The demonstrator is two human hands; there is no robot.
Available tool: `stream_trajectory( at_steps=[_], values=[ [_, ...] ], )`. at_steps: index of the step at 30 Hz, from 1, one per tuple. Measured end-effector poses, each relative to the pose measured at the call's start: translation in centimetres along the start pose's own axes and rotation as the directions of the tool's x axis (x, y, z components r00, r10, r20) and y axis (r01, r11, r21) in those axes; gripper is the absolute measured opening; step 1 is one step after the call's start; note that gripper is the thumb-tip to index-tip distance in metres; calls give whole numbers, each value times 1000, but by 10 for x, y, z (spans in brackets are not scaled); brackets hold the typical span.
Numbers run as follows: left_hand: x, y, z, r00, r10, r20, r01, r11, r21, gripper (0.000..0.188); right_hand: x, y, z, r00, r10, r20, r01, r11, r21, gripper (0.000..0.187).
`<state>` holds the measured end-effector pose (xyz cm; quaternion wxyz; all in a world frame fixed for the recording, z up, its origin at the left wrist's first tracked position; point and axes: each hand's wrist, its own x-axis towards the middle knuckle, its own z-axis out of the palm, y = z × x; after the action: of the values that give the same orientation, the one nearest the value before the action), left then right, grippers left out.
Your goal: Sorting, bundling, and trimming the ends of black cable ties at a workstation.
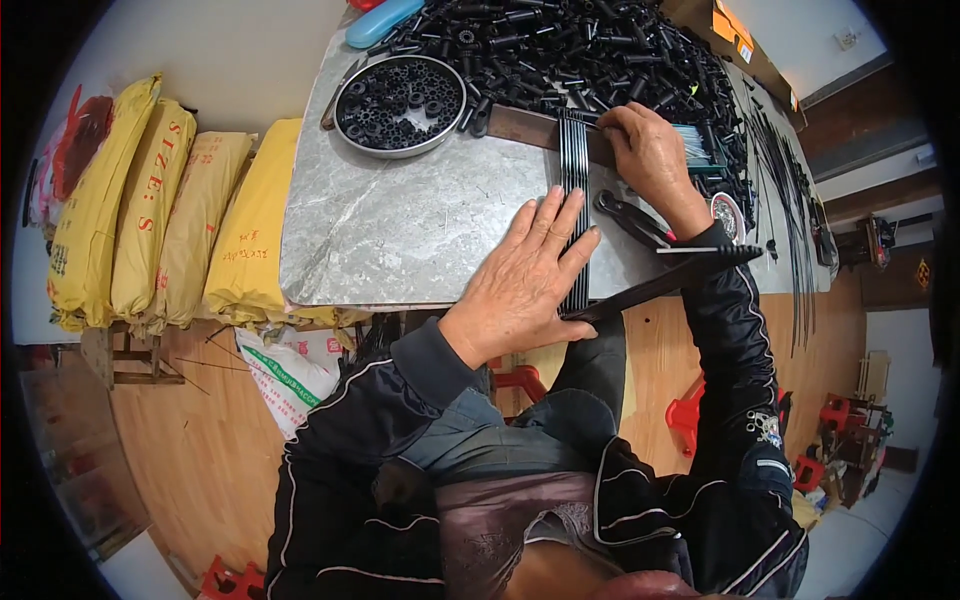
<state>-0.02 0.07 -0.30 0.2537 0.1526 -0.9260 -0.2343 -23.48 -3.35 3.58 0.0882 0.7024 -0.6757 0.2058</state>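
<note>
A row of thin black rods [574, 150] lies side by side on the grey tabletop, their far ends reaching over a long dark bar [525, 127]. My left hand [525, 270] rests flat across the near part of the rods, fingers stretched out. At the bar, just right of the rods' far ends, my right hand [650, 160] has its fingers curled together; what they grip is hidden. A dark bundle of long strips with a ribbed end [690, 274] slants from beside my left thumb across my right wrist. Dark-handled pliers [632, 217] lie between my hands.
Black tubular parts [590, 50] are heaped at the back. A round metal bowl [345, 125] of small black rings stands left. A small white dish [738, 210] and loose long black wires [785, 190] are at right. Yellow sacks [85, 215] line the left side.
</note>
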Motion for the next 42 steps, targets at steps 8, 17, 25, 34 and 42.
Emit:
stream_trajectory(
  at_steps=[8, 17, 25, 34, 42],
  values=[
    [8, -2, -3, 999, 44, 2, -44, 998, 35, 89, 2, 8, 2, 994, -33, -100, 32, 999, -11, 10],
    [9, -6, -2, 997, 79, 0, -79, 995, 67, 86, 6, 11, 5, 992, -119, -50, 119, 993, -3, 11],
    [10, -6, -1, 997, 73, -5, -73, 997, 29, 88, 10, 24, 4, 983, -177, -46, 176, 984, -32, 9],
    [10, -6, -1, 999, 45, 28, -47, 995, 82, 90, 12, 22, -1, 987, -160, -21, 160, 987, 11, 8],
    [10, -8, 3, 999, 45, 30, -48, 995, 85, 90, 12, 18, -1, 982, -188, -34, 187, 982, -16, 8]
  ],
)
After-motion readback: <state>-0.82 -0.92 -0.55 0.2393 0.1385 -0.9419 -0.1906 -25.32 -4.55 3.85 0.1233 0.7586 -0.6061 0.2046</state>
